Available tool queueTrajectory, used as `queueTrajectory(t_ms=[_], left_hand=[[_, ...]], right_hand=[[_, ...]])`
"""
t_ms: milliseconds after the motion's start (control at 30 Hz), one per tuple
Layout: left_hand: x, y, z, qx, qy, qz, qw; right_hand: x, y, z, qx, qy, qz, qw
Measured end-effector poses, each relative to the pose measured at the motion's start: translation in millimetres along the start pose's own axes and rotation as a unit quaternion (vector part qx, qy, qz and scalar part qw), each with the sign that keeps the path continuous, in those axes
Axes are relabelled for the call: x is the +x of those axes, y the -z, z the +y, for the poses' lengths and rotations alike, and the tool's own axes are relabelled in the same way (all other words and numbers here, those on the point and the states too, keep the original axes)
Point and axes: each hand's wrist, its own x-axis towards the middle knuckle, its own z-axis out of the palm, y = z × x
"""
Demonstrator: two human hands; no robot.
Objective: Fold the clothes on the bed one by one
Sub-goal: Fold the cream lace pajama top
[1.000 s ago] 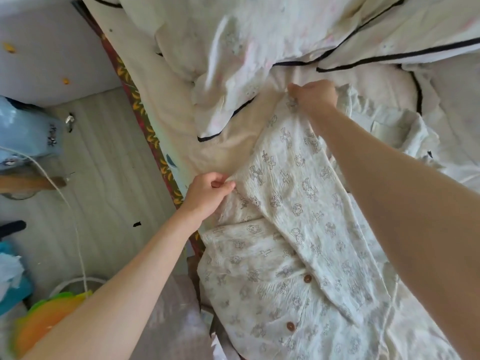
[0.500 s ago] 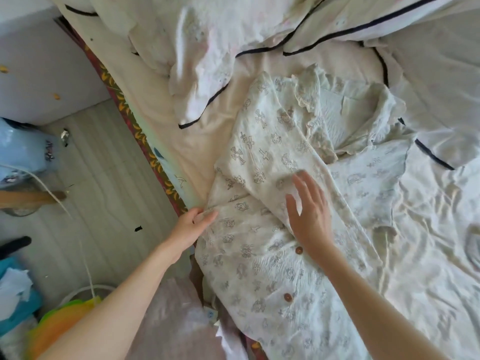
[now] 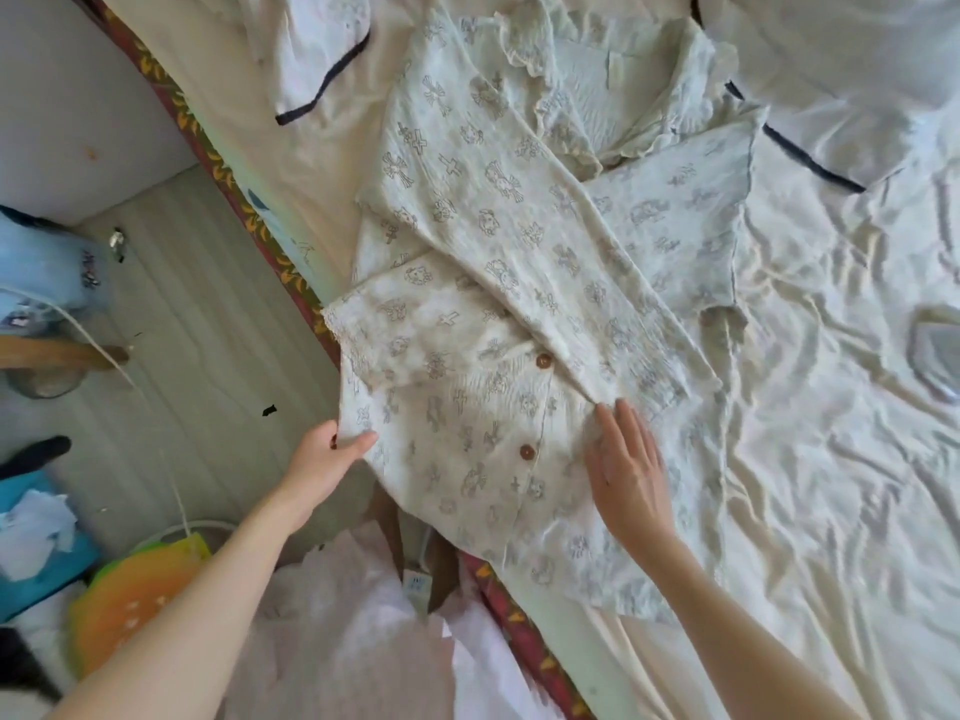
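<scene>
On the wrinkled cream bed (image 3: pixel 831 459) beside grey flooring (image 3: pixel 197 314), left hand (image 3: pixel 324 459) pinches the shirt (image 3: pixel 467 356), right hand (image 3: pixel 626 470) flat.

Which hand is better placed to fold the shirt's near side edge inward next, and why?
Probably the left hand: it already pinches the printed shirt at its edge by the bedside. The right hand lies flat on the shirt's middle, suited to holding it down.

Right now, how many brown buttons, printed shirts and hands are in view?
Brown buttons: 2, upper button and lower button
Printed shirt: 1
Hands: 2, left hand and right hand
Total: 5
</scene>
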Motion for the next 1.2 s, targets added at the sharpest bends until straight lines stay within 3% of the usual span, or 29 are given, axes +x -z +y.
queueTrajectory(t_ms=[167,333,533,667,733,967,1200], left_hand=[[-36,3,-26,-0.066,0.004,0.06,0.996],[-63,3,-30,-0.101,-0.02,0.103,0.989],[-77,6,-28,-0.103,-0.03,0.102,0.989],[-79,13,-18,-0.132,-0.049,0.106,0.984],[-81,15,-10,-0.157,-0.061,0.109,0.98],[-101,25,49,-0.229,-0.135,0.139,0.954],[-87,44,128,-0.271,-0.189,0.172,0.928]], right_hand=[[-40,1,29,0.005,-0.036,-0.008,0.999],[-66,9,49,0.043,-0.135,0.01,0.99],[-64,28,76,0.122,-0.327,0.03,0.937],[-47,39,91,0.234,-0.397,-0.05,0.886],[-50,41,94,0.26,-0.402,-0.062,0.876],[-53,78,77,0.428,-0.367,0.106,0.819],[27,141,62,0.557,-0.326,0.178,0.743]])
